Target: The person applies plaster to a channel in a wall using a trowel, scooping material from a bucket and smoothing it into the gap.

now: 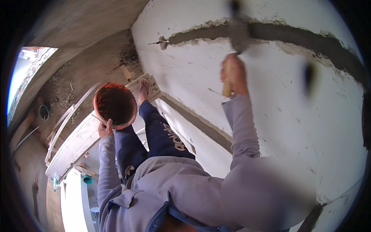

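Observation:
My left hand (pixel 106 128) grips the near rim of an orange-red bucket (pixel 133 116), which is tipped so its dark inside shows. Streaks of reddish colour line its upper inner wall; what lies at the bottom is too dark to make out. My right hand (pixel 236 73) is raised and closed round the wooden handle of a trowel (pixel 239 36). The trowel's blade is blurred and lies over a grey mortar strip (pixel 293 34) that runs across the white wall (pixel 278 123). Whether the blade touches the mortar I cannot tell.
My foot (pixel 143 88) stands on a wooden board (pixel 154 86). A long pale plank (pixel 73 149) passes under the bucket. Green pipe ends (pixel 44 112) and rubble lie on the floor below. A lower mortar band (pixel 193 120) runs along the wall; an opening (pixel 23 73) lets light in.

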Tool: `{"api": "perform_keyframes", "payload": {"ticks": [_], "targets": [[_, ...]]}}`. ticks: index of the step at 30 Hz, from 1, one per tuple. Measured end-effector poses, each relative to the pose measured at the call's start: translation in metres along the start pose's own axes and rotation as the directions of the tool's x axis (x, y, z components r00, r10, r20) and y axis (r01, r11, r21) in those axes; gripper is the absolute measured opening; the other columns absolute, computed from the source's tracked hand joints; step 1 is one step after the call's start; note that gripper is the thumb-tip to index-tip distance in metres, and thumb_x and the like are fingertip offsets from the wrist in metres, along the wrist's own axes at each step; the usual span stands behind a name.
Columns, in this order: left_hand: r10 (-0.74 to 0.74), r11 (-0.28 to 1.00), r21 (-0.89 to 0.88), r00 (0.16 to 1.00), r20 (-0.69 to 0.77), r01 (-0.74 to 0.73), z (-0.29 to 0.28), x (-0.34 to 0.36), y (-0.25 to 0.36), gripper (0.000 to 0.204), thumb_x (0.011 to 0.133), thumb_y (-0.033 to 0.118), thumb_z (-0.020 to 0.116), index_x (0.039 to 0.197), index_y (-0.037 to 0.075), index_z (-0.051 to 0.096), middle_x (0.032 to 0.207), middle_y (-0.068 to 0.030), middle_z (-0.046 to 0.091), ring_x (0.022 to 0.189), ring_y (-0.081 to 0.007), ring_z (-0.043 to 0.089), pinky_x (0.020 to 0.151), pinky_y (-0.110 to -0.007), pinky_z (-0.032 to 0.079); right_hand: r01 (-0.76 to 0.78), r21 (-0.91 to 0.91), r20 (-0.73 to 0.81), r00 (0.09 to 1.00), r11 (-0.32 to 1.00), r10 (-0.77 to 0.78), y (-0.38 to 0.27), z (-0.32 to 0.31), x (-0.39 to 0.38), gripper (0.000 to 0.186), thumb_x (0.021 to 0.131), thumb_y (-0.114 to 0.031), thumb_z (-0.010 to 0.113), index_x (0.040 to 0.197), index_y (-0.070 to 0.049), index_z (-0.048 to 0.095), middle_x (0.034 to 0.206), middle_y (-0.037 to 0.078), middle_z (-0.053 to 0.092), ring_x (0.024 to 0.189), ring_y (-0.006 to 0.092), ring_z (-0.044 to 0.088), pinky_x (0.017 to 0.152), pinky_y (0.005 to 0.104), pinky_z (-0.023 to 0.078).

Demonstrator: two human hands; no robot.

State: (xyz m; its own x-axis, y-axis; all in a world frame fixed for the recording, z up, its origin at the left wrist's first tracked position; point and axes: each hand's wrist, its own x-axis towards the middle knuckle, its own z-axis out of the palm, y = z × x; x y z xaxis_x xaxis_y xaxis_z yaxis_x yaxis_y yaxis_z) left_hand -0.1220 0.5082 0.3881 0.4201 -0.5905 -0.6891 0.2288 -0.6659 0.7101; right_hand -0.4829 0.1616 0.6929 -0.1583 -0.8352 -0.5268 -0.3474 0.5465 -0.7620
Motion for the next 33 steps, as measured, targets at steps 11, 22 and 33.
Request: {"api": "perform_keyframes", "payload": {"ticks": [11, 22, 33], "targets": [[-0.12, 0.986, -0.121, 0.99, -0.073, 0.111, 0.001, -0.002, -0.038, 0.033, 0.077, 0.021, 0.072, 0.093, -0.005, 0.06, 0.077, -0.0083, 0.063, 0.066, -0.0149, 0.059, 0.06, -0.027, 0.049, 0.01, 0.051, -0.088, 0.996, 0.999, -0.005, 0.036, -0.01, -0.002, 0.028, 0.092, -0.03, 0.054, 0.081, -0.006, 0.044, 0.059, 0.003, 0.047, 0.039, 0.0124, 0.046, 0.033, 0.0283, 0.038], [-0.154, 0.932, -0.341, 0.985, -0.078, 0.119, 0.001, -0.003, -0.002, 0.035, 0.079, 0.023, 0.073, 0.095, -0.004, 0.056, 0.08, -0.0094, 0.062, 0.065, -0.017, 0.061, 0.059, -0.029, 0.053, 0.274, 0.031, -0.197, 0.945, 0.961, -0.263, 0.009, -0.046, -0.068, 0.022, 0.095, -0.027, 0.049, 0.086, -0.006, 0.046, 0.063, 0.002, 0.046, 0.042, 0.0098, 0.044, 0.035, 0.0261, 0.037], [-0.259, 0.906, -0.371, 0.96, -0.104, 0.204, 0.008, 0.002, -0.031, 0.031, 0.079, 0.02, 0.072, 0.092, -0.002, 0.055, 0.078, -0.0095, 0.061, 0.061, -0.0162, 0.06, 0.05, -0.028, 0.05, 0.085, 0.103, -0.023, 0.996, 0.991, -0.083, 0.005, -0.059, -0.035, 0.027, 0.094, -0.033, 0.049, 0.087, -0.007, 0.046, 0.064, 0.004, 0.048, 0.041, 0.0111, 0.044, 0.035, 0.0268, 0.038]]}}
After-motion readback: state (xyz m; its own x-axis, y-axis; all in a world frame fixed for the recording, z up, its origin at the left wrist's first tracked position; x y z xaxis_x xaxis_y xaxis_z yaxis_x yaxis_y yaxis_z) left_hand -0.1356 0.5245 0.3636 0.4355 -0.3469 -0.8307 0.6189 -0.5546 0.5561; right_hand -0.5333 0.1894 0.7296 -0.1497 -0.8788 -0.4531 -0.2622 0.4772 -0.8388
